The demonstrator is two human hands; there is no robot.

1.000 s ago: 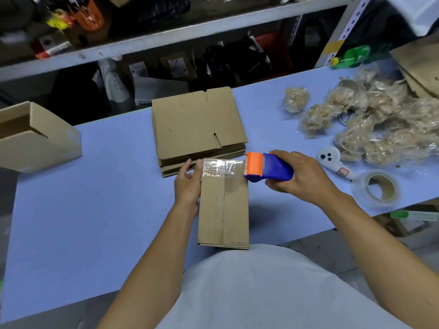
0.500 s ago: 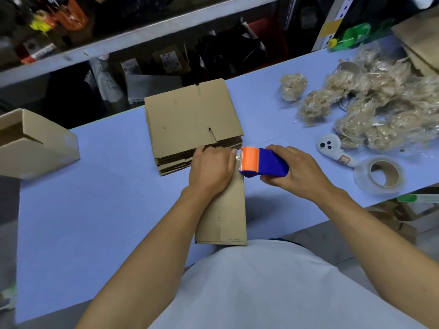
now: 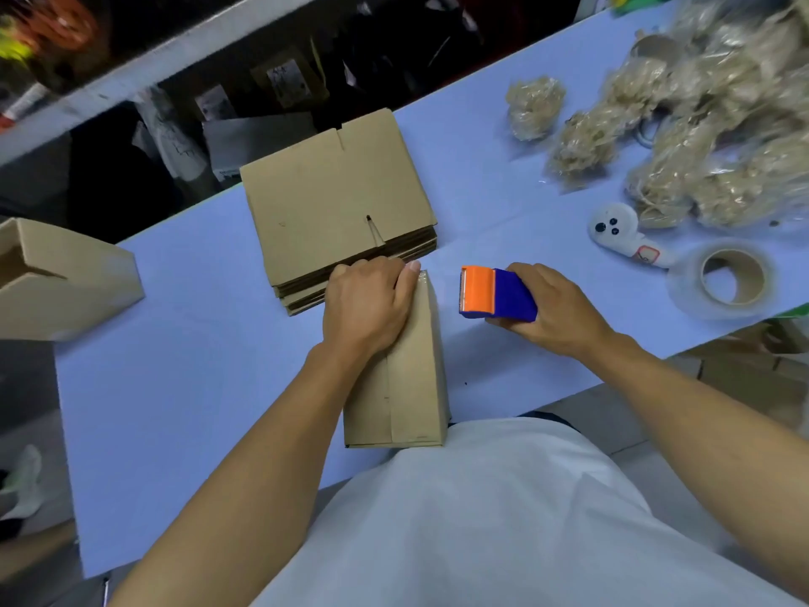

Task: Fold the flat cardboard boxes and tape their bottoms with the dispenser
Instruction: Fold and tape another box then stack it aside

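Note:
A folded cardboard box [image 3: 409, 387] lies on the blue table [image 3: 184, 387] right in front of me, its seam running toward me. My left hand [image 3: 367, 306] lies over its far end with fingers curled over the far edge, pressing clear tape down. To the right, my right hand [image 3: 547, 308] grips the blue and orange tape dispenser [image 3: 494, 293], which sits apart from the box, just above the table. A stack of flat cardboard boxes [image 3: 332, 199] lies directly behind the box.
An assembled open box [image 3: 61, 282] stands at the table's left edge. At the right are a clear tape roll [image 3: 726, 280], a white handheld device [image 3: 621, 230] and a heap of crumpled wrapped bundles [image 3: 700, 124]. Cluttered shelves run behind the table.
The dispenser has pulled away to the right, off the box's end, with the tape cut. My left hand moved from the box's left side onto its far end and pressed the tape flat.

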